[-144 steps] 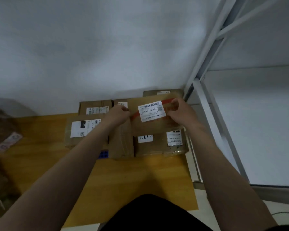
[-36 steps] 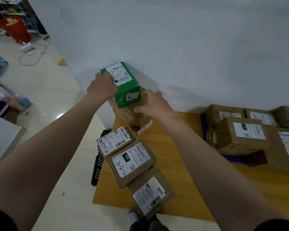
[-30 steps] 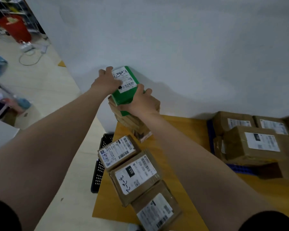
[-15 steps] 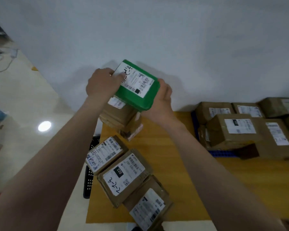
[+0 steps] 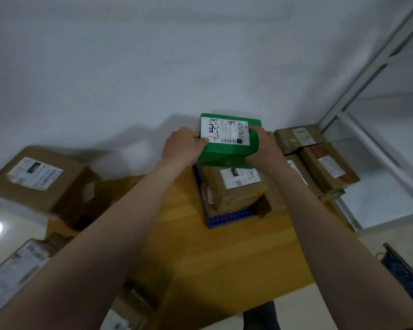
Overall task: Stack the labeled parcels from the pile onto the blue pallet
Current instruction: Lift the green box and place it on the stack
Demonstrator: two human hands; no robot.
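Observation:
I hold a green parcel (image 5: 227, 156) with a white label in the air, above the stacked parcels. My left hand (image 5: 183, 146) grips its left edge and my right hand (image 5: 262, 148) grips its right edge. Below it lies the blue pallet (image 5: 227, 219), mostly hidden under brown cardboard parcels. One labeled brown parcel (image 5: 236, 186) sits directly under the green one. More brown parcels (image 5: 327, 165) stand on the pallet to the right. The pile of brown parcels (image 5: 41, 179) is at the left, blurred.
The pallet and pile rest on a yellow wooden board (image 5: 224, 253) against a white wall. A white metal rack (image 5: 367, 129) stands at the right. A dark crate (image 5: 405, 275) lies on the floor at the lower right. More parcels (image 5: 12, 275) lie at the lower left.
Both hands lifted the green parcel off the pile and carried it to the right, over the pallet. My view swung right with it, so the pile is now at the left.

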